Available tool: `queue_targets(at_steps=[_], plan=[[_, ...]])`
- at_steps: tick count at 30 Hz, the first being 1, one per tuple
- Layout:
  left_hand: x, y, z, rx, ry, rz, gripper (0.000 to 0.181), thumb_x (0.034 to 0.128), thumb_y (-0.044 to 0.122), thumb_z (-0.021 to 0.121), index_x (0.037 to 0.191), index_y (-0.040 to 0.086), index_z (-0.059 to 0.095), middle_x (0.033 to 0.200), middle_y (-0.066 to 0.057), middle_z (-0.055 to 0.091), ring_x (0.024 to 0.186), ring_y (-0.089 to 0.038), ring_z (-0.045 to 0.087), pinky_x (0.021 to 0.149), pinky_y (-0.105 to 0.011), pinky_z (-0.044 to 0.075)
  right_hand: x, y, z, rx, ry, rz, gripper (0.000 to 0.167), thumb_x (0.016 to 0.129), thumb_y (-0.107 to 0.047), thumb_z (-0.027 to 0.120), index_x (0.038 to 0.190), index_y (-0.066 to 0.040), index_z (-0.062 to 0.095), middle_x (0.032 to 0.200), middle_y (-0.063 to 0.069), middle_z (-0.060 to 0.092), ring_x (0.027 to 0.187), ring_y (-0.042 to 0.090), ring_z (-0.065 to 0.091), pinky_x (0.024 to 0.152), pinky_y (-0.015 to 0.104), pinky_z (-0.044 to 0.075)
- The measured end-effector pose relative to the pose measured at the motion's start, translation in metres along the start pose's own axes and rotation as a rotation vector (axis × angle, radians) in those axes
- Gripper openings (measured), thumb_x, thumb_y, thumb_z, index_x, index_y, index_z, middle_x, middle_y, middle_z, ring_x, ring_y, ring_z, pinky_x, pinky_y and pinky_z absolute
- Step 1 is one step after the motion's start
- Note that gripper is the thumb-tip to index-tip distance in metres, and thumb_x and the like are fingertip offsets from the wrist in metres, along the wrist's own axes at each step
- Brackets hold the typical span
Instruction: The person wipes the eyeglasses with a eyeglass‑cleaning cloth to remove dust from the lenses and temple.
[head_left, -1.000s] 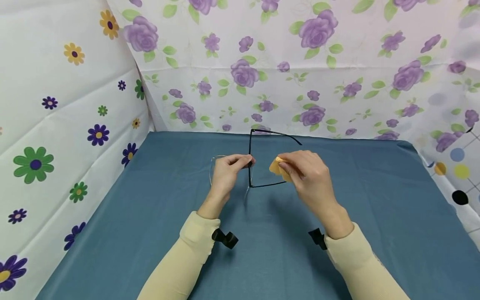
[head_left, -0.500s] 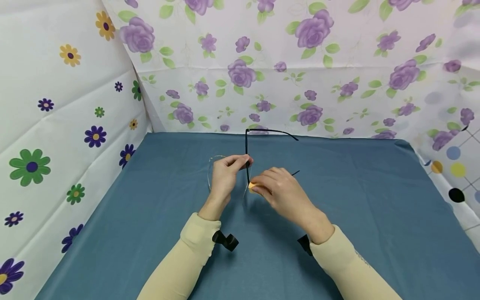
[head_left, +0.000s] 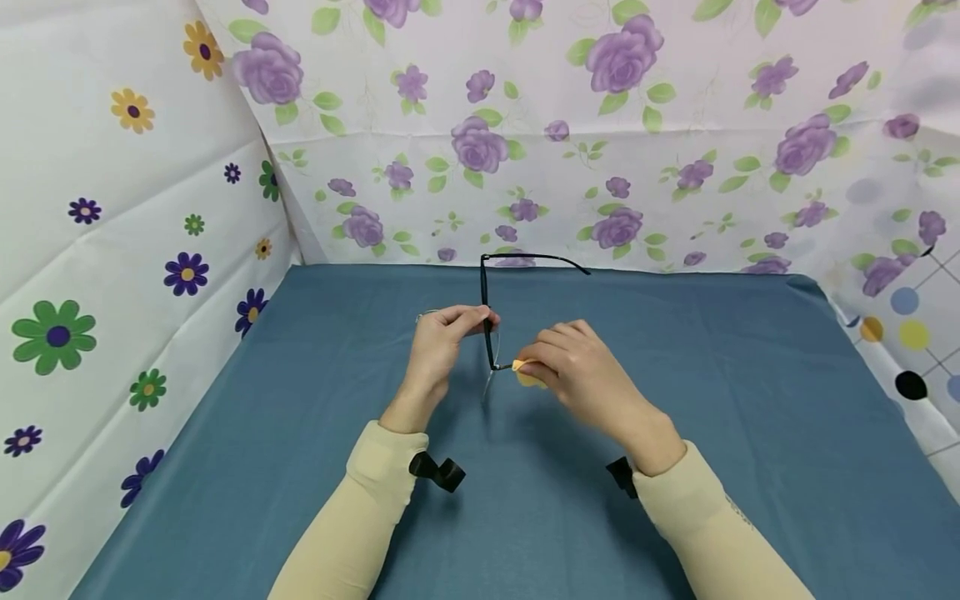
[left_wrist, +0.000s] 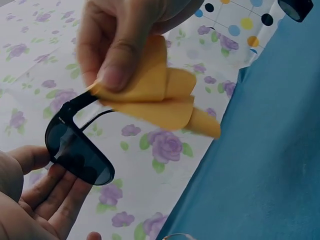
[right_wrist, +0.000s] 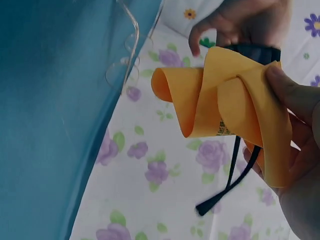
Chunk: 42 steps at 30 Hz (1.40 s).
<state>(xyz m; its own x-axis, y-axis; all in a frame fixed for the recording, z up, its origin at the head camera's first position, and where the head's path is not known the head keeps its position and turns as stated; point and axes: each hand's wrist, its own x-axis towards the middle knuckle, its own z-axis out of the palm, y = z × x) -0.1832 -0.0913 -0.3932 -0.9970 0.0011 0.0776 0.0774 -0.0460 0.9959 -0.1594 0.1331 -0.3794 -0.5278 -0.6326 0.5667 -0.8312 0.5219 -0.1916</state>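
Observation:
My left hand (head_left: pixel 438 346) holds a pair of black sunglasses (head_left: pixel 484 283) by the front, on end, with one temple above the other. The left wrist view shows a dark lens (left_wrist: pixel 80 150) against the left fingers. My right hand (head_left: pixel 577 375) pinches a folded yellow cloth (head_left: pixel 527 375) round the lower temple, close to its hinge. Folds of the cloth (right_wrist: pixel 225 95) fan out from the right thumb in the right wrist view, where a black temple tip (right_wrist: pixel 202 207) shows below them. Part of the lower temple is hidden by the cloth and hand.
Thin, clear-framed glasses (head_left: pixel 487 387) lie on the blue-covered table (head_left: pixel 315 375) behind the left hand, partly hidden; the right wrist view also shows these glasses (right_wrist: pixel 131 50). Flower-patterned sheets (head_left: pixel 420 125) stand at the back and left.
My right hand moves left with the cloth to the lower hinge, then slides slightly right along the temple. The left hand and sunglasses shift a little left and turn slightly.

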Motion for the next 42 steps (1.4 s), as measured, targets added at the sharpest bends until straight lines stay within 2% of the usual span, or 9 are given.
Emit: queue_targets(at_steps=[5,13,18,23,28,34,42], plan=[[0.001,0.005,-0.006,-0.001,-0.006,-0.015,0.024,0.1021,0.027,0.071,0.103,0.006,0.081,0.100,-0.006,0.079,0.106,-0.026,0.070,0.123,-0.054,0.020,-0.002,0.011,-0.013,0.043,0.016,0.039,0.011,0.090,-0.010,0.081,0.101,-0.011,0.079,0.094,0.000,0.073,0.087,0.019,0.064,0.087,0.041,0.046],[0.002,0.009,-0.012,-0.038,-0.034,-0.033,0.024,0.1020,0.028,0.070,0.103,0.007,0.081,0.102,-0.007,0.078,0.108,-0.028,0.070,0.123,-0.052,0.019,-0.008,0.026,-0.028,0.176,0.069,0.098,0.016,0.086,-0.003,0.082,0.100,-0.010,0.080,0.093,-0.002,0.074,0.088,0.017,0.064,0.087,0.040,0.043],[0.003,0.008,-0.014,-0.114,-0.065,-0.035,0.024,0.1024,0.027,0.070,0.101,0.006,0.081,0.100,-0.007,0.078,0.108,-0.035,0.069,0.120,-0.045,0.032,-0.012,0.032,-0.035,0.257,0.107,0.138,0.019,0.085,0.000,0.081,0.101,-0.012,0.080,0.095,-0.003,0.074,0.086,0.012,0.063,0.082,0.034,0.042],[0.006,0.009,-0.016,-0.199,-0.110,-0.042,0.023,0.1043,0.025,0.067,0.097,0.009,0.081,0.097,-0.006,0.078,0.106,-0.033,0.069,0.116,-0.042,0.037,-0.015,0.033,-0.047,0.330,0.151,0.162,0.024,0.086,0.005,0.079,0.101,-0.014,0.080,0.097,-0.004,0.074,0.084,0.011,0.059,0.075,0.028,0.043],[0.005,0.012,-0.017,-0.245,-0.132,-0.047,0.024,0.1066,0.023,0.063,0.095,0.012,0.081,0.096,-0.004,0.078,0.107,-0.032,0.069,0.118,-0.041,0.036,-0.016,0.033,-0.054,0.383,0.141,0.195,0.024,0.088,0.006,0.077,0.102,-0.012,0.080,0.099,-0.003,0.073,0.088,0.011,0.060,0.075,0.023,0.049],[0.006,0.012,-0.021,-0.310,-0.149,-0.045,0.026,0.1084,0.019,0.059,0.094,0.013,0.081,0.095,-0.003,0.077,0.104,-0.024,0.071,0.118,-0.039,0.037,-0.019,0.038,-0.060,0.446,0.121,0.272,0.019,0.094,0.004,0.073,0.103,-0.012,0.078,0.099,-0.003,0.071,0.088,0.011,0.064,0.078,0.019,0.056],[0.006,0.012,-0.021,-0.316,-0.169,-0.031,0.025,0.1079,0.018,0.060,0.095,0.013,0.081,0.095,-0.003,0.078,0.104,-0.025,0.071,0.120,-0.039,0.034,-0.020,0.041,-0.061,0.424,0.125,0.303,0.015,0.095,0.002,0.072,0.101,-0.011,0.077,0.098,-0.004,0.070,0.086,0.012,0.061,0.077,0.018,0.055]])
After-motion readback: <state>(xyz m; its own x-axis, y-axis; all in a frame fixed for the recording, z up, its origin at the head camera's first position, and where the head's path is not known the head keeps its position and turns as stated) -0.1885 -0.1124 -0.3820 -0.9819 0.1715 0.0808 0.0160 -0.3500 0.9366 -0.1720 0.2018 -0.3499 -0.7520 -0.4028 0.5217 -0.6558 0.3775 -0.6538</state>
